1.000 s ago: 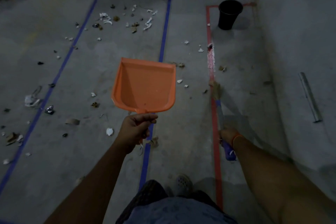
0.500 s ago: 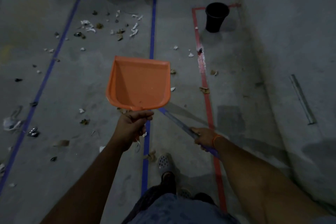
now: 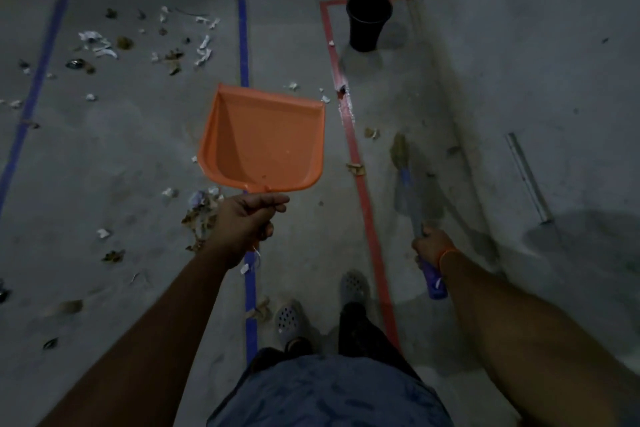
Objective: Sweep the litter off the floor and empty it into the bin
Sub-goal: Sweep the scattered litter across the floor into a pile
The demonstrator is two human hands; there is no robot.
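My left hand (image 3: pixel 246 222) grips the handle of an orange dustpan (image 3: pixel 264 139), held above the floor with only a few specks in it. My right hand (image 3: pixel 431 246) grips the purple handle of a small broom (image 3: pixel 405 177), whose straw tip points forward over the floor right of the red tape. A black bin (image 3: pixel 367 21) stands at the far end of the red-taped strip. Litter (image 3: pixel 173 52) of paper scraps and dry leaves lies scattered inside the blue-taped area, and a small pile of litter (image 3: pixel 202 206) sits just left of my left hand.
Blue tape (image 3: pixel 243 31) and red tape (image 3: pixel 360 177) mark lanes on the concrete floor. A grey wall (image 3: pixel 536 62) rises on the right, with a metal strip (image 3: pixel 526 177) on it. Boxes and chair legs stand at the far end. My feet in perforated clogs (image 3: pixel 289 317) are below.
The broom swung from pointing left under the dustpan to pointing forward on the right of the red tape. The view shifted, so the bin and dustpan sit further right.
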